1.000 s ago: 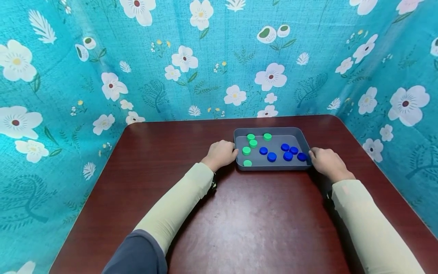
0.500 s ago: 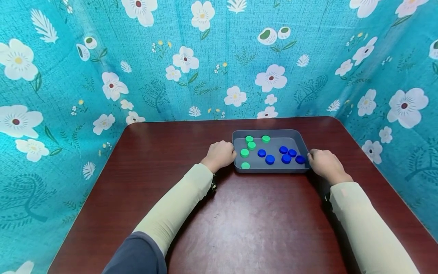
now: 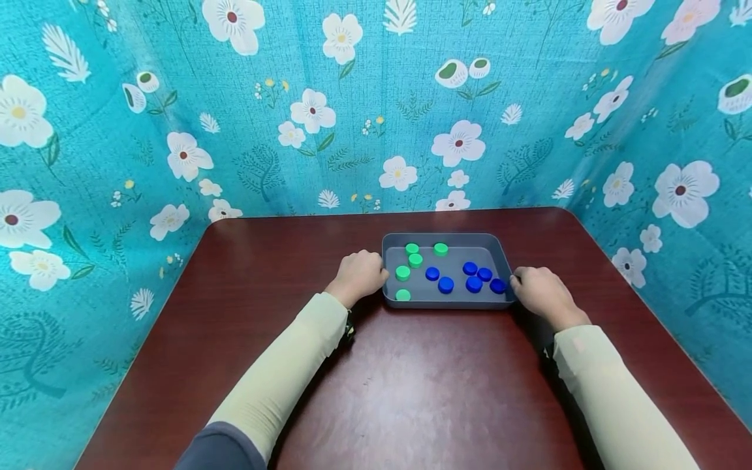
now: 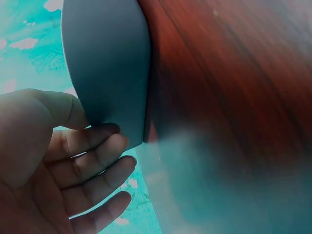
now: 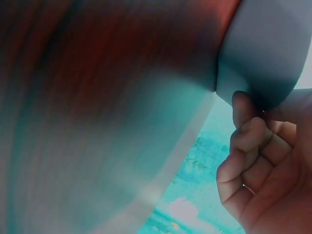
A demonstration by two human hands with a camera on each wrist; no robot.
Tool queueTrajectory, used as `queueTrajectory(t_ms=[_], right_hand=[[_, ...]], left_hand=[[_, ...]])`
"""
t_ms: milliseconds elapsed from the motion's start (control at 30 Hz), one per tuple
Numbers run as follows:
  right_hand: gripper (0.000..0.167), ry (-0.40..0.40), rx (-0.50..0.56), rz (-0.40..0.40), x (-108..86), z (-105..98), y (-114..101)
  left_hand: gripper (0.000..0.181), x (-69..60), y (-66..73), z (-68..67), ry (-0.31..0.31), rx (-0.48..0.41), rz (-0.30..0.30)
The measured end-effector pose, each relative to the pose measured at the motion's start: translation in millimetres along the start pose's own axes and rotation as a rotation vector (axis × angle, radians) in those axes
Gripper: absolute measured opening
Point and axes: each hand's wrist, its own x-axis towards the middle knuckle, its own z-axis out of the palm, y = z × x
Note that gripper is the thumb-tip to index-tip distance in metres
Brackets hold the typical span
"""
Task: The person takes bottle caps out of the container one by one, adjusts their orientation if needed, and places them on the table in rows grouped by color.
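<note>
A shallow grey rectangular tray point(image 3: 446, 304) rests on the brown table near its far side. Several small round green discs point(image 3: 415, 260) lie in its left part, and several blue discs point(image 3: 446, 284) in its middle and right. My left hand point(image 3: 360, 277) pinches the tray's left end; in the left wrist view the thumb is at the rim, the index fingertip against the outer wall point(image 4: 109, 63) and the other fingers loosely bent. At the right end, my right hand point(image 3: 543, 294) pinches the tray likewise, its fingers curled below the rim in the right wrist view.
The dark red-brown table point(image 3: 399, 391) has a glossy surface. A turquoise curtain point(image 3: 352, 130) with white flowers hangs behind it and along both sides. Dark bands point(image 3: 349, 326) show at the wrists.
The tray, with the discs in it and both hands on its ends, has slid slightly left and towards me over the table. The head view has also shifted a little.
</note>
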Motion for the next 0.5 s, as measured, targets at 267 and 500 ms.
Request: queueTrajectory(t_ms=[267,500], right_hand=[[0.027,-0.051,0.003,-0.004,2.0,8,-16],[0.028,-0.038,0.001,-0.056,5.9,7,-31]], left_hand=[[0.046,-17.6,-16.8,-4.4,0.027,-0.015,-0.033],[0.047,-23.7,-30.1,-8.3,0.054,-0.006,-0.048]])
